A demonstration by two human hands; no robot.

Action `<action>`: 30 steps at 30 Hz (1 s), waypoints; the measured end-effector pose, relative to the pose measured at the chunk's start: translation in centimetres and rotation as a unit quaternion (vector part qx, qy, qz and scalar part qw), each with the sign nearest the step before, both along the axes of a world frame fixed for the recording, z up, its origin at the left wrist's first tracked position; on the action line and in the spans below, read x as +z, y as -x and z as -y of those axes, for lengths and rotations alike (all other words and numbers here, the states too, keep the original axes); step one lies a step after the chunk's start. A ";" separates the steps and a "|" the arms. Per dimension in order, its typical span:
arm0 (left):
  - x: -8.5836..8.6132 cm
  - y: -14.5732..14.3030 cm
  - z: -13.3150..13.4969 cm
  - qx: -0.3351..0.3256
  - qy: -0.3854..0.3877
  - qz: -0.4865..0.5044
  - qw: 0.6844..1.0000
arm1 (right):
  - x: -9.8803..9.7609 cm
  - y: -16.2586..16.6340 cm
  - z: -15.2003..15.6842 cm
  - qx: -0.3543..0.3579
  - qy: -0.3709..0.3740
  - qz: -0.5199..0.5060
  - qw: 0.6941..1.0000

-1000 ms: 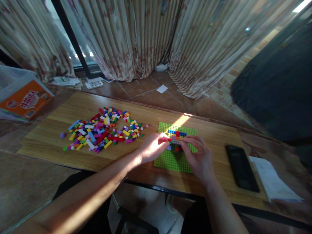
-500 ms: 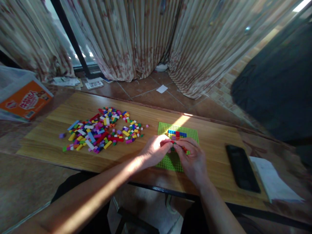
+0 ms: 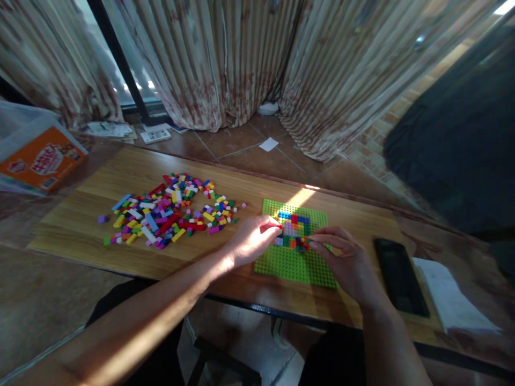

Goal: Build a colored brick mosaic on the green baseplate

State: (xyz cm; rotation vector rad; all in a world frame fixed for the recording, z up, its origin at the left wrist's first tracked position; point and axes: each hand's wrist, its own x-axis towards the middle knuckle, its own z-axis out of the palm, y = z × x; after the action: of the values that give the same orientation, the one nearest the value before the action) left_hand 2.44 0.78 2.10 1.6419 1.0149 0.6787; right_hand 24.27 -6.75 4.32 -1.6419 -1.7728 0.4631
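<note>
Both hands have drawn apart since a moment ago, when they were bunched together over the near middle of the plate. The right hand (image 3: pixel 351 264) has slid off to the right and the left hand (image 3: pixel 250 242) has eased back to the plate's left edge, so more of the coloured build shows between them.

The left hand is pinched narrow on a small red brick (image 3: pixel 271 227), thumb and forefinger closed round it, held just beside the left side of the brick build (image 3: pixel 295 229). The right hand lies low over the right part of the green baseplate (image 3: pixel 293 265), fingers curled and close together, their tips touching the near right corner of the build. Whether they grip a loose piece there I cannot tell. The build itself sits on the far half of the baseplate, a small flat patch of blue, red, yellow, green and purple, and the baseplate lies flat on the desk (image 3: pixel 80 228) near its front edge.

A spread of loose bricks (image 3: pixel 169 212) lies to the left, well apart from the plate, with a lone purple brick (image 3: pixel 102 219) at its far left. A dark phone (image 3: pixel 398 276) lies to the right of the right hand, and white papers (image 3: pixel 448 300) just beyond it. An orange box (image 3: pixel 40 163) sits off the desk's left end, and curtains (image 3: pixel 225 59) hang behind.
</note>
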 end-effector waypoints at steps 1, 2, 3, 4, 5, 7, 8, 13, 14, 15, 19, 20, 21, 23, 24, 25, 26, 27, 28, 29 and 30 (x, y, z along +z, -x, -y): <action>0.0 0.0 0.0 -0.002 -0.004 -0.002 1.000 | -0.2 0.0 0.0 0.006 0.010 0.004 1.000; 0.0 0.0 0.0 -0.005 -0.008 -0.004 1.000 | -0.3 -0.1 0.0 0.011 0.017 0.011 1.000; 0.1 0.1 0.0 -0.008 -0.011 -0.008 1.000 | -0.5 0.0 0.0 0.014 0.020 0.019 1.000; 0.1 0.1 0.0 -0.012 -0.013 -0.012 1.000 | -0.7 0.0 0.0 0.016 0.020 0.027 0.999; 0.2 0.1 0.0 -0.014 -0.015 -0.016 1.000 | -0.8 0.0 -0.1 0.016 0.017 0.032 0.999; 0.4 0.2 0.0 -0.020 -0.017 -0.024 0.999 | -1.1 0.1 -0.2 0.011 0.006 0.038 0.999; 0.4 0.2 -0.1 -0.022 -0.018 -0.026 0.999 | -1.1 0.1 -0.2 0.007 0.002 0.040 0.999; 0.6 0.2 -0.1 -0.029 -0.021 -0.037 0.999 | -1.2 0.6 -0.4 -0.015 0.003 0.019 1.000; 0.6 0.2 -0.1 -0.030 -0.021 -0.039 0.999 | -1.2 0.7 -0.4 -0.021 0.005 0.011 1.000; 0.7 0.3 -0.1 -0.033 -0.022 -0.041 0.998 | -1.2 0.7 -0.4 -0.026 0.006 0.005 1.000; 0.7 0.3 -0.1 -0.040 -0.030 -0.047 0.998 | -1.3 0.9 -0.5 -0.044 0.015 -0.010 0.999; 0.6 0.3 -0.1 -0.043 -0.031 -0.047 0.998 | -1.3 1.0 -0.5 -0.047 0.015 -0.012 0.999; 0.6 0.3 -0.1 -0.045 -0.031 -0.048 0.997 | -1.3 1.0 -0.5 -0.049 0.014 -0.013 0.999; 0.5 0.3 -0.1 -0.051 -0.029 -0.047 0.997 | -1.4 1.1 -0.6 -0.053 0.011 -0.019 0.998; 0.4 0.3 -0.1 -0.054 -0.028 -0.046 0.997 | -1.4 1.1 -0.6 -0.056 0.012 -0.025 0.998; 0.3 0.3 -0.1 -0.056 -0.027 -0.045 0.997 | -1.5 1.1 -0.6 -0.061 0.014 -0.032 0.998; 0.3 0.3 -0.1 -0.057 -0.026 -0.043 0.997 | -1.6 1.1 -0.7 -0.066 0.019 -0.040 0.997; 0.3 0.2 -0.1 -0.059 -0.025 -0.042 0.997 | -1.8 1.1 -0.7 -0.071 0.025 -0.052 0.996; 0.3 0.2 -0.1 -0.061 -0.023 -0.041 0.997 | -2.0 1.1 -0.7 -0.077 0.029 -0.068 0.994; 0.3 0.3 -0.1 -0.063 -0.022 -0.041 0.997 | -2.1 1.0 -0.7 -0.082 0.035 -0.086 0.992; 0.3 0.3 -0.1 -0.063 -0.021 -0.040 0.997 | -2.3 0.9 -0.8 -0.085 0.041 -0.103 0.990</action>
State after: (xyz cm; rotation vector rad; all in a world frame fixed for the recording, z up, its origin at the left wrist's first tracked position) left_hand 2.17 0.90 2.44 1.7665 0.9500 0.5569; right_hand 23.33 -5.99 2.02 -1.7172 -1.4676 0.6101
